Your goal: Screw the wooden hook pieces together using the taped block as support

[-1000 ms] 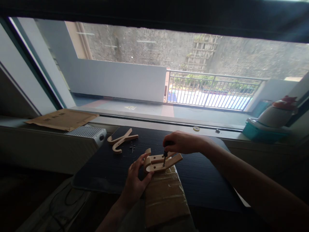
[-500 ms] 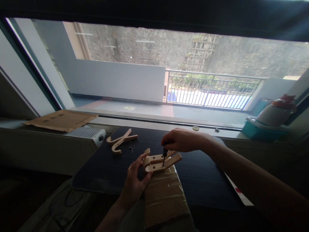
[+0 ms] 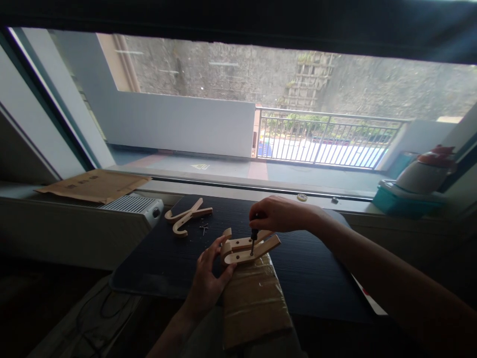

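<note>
Two wooden hooks, the nearer one and the farther one, lie side by side on a taped cardboard box. My left hand is closed around their curved ends, thumb at the near side. My right hand grips the dark handle of a screwdriver from above. Its shaft stands nearly upright, with the tip at a hole in the nearer hook; any screw under the tip is too small to make out. Another hole shows to the left.
Two more wooden hooks lie crossed on the dark table, with several screws beside them. A tape roll rests on the sill. A brown envelope lies far left; a teal box carries a bottle at right.
My right hand has shifted slightly on the screwdriver, its wrist a little higher. The screwdriver tip stays at the same hole, and my left hand keeps its hold.
</note>
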{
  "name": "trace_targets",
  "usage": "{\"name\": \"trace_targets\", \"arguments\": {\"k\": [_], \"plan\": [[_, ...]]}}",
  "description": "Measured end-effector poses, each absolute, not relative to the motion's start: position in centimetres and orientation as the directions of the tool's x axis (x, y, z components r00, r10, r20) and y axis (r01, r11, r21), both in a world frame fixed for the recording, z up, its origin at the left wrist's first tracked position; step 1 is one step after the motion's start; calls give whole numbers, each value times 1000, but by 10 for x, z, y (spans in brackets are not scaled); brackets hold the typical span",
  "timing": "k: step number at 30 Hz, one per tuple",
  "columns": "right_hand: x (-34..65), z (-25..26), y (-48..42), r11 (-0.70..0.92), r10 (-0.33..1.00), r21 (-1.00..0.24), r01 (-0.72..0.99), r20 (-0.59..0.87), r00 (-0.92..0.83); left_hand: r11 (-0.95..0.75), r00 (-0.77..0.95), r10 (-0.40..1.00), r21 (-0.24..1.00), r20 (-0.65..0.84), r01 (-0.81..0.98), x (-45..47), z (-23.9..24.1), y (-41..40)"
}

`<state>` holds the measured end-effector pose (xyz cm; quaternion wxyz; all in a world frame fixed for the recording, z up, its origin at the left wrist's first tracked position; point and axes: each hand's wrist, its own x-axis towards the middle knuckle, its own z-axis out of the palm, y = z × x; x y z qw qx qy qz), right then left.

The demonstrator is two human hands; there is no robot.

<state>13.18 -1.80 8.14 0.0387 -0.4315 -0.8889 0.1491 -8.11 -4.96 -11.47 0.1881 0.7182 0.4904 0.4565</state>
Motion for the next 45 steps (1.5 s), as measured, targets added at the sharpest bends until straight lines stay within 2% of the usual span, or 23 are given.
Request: {"name": "trace_targets", "arguments": {"k": [7,18,23,29,37,45], "plan": [[133,90,-19,608,738,-313,729,-115,-665,-445,91,879,734,469,514,-80,-115,-49],[132,78,-16,544,819,-276,792,-33,-573,-443,94,880,733,466,516,-80,-112,-50],[134,86,-19,569,793,-264,779,-74,-605,-448,90,876,729,474,517,-81,-115,-49],[134,86,-14,585,744,-322,744,-153,-651,-443,91,878,725,470,527,-81,-115,-49],[132,76,-7,573,770,-308,760,-115,-627,-432,91,888,748,452,504,-80,-113,-51],[132,82,-14,570,781,-295,767,-95,-618,-447,99,875,713,474,540,-80,-113,-51]]}}
